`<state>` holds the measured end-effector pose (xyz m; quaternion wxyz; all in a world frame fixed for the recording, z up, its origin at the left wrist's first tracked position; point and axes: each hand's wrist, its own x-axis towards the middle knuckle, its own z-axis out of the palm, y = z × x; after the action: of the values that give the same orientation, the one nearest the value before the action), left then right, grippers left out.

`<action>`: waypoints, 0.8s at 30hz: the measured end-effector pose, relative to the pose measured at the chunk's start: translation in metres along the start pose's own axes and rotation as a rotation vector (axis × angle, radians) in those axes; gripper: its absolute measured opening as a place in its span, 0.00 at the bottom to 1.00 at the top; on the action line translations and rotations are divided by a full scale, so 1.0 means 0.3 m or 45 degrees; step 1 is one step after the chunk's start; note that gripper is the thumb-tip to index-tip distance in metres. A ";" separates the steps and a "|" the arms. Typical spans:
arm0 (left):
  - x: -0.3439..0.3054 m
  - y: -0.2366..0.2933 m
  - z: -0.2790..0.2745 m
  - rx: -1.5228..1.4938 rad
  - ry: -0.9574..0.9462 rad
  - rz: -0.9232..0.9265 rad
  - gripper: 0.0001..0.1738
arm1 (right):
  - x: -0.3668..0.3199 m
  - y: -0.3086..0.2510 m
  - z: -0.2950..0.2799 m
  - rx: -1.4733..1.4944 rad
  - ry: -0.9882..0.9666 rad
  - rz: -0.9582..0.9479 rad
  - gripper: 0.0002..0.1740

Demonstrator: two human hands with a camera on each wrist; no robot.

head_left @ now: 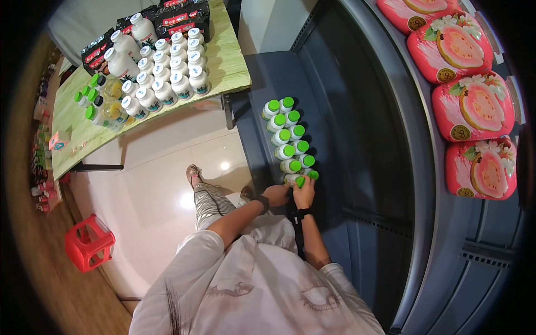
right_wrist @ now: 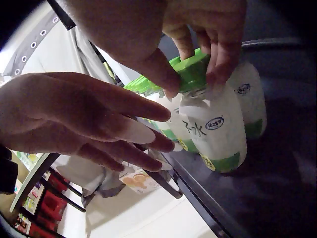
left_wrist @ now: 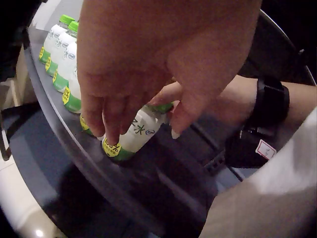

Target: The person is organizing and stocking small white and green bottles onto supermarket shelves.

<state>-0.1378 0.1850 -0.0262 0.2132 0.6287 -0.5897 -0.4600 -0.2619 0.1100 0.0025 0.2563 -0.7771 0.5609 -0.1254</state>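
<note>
My right hand [head_left: 304, 194] [right_wrist: 173, 29] pinches the green cap [right_wrist: 192, 74] of a white-and-green bottle [right_wrist: 215, 129] at the near end of a double row. In the left wrist view that bottle [left_wrist: 136, 134] leans on the dark shelf. Beside it is my left hand [head_left: 276, 195], its fingers extended along the bottle's side in the right wrist view [right_wrist: 84, 114]; whether they touch it cannot be told. Seen from the left wrist, this hand [left_wrist: 163, 59] covers part of the row. Several matching bottles [head_left: 281, 137] stand further along the shelf [head_left: 273, 72].
A green table [head_left: 231, 67] at upper left bears white bottles [head_left: 162, 89], larger bottles and black packages [head_left: 181, 19]. Pink packs [head_left: 480, 167] line a higher shelf at right. A red stool [head_left: 89, 243] stands on the floor at left.
</note>
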 end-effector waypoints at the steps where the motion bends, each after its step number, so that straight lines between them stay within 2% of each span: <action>1: -0.001 -0.007 -0.008 -0.006 -0.013 0.005 0.39 | 0.001 -0.001 0.004 -0.007 -0.005 -0.003 0.24; 7: -0.049 -0.059 -0.064 0.044 0.002 -0.012 0.29 | 0.006 -0.033 0.006 -0.031 -0.001 0.033 0.23; 13: -0.114 -0.086 -0.122 0.051 -0.024 -0.092 0.27 | 0.006 -0.045 0.002 -0.035 0.005 0.051 0.24; 20: -0.157 -0.168 -0.120 -0.081 0.115 -0.066 0.24 | 0.013 -0.028 -0.017 -0.092 -0.046 0.000 0.27; 23: -0.215 -0.175 -0.210 -0.118 0.115 -0.100 0.25 | -0.004 -0.127 -0.099 -0.045 0.016 0.049 0.28; 24: -0.238 -0.191 -0.237 -0.119 0.144 -0.102 0.25 | -0.009 -0.129 -0.103 -0.096 0.078 -0.004 0.28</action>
<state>-0.0390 0.2448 -0.0147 0.2567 0.6659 -0.5291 -0.4590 -0.2465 0.1137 0.0494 0.2094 -0.7828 0.5717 -0.1285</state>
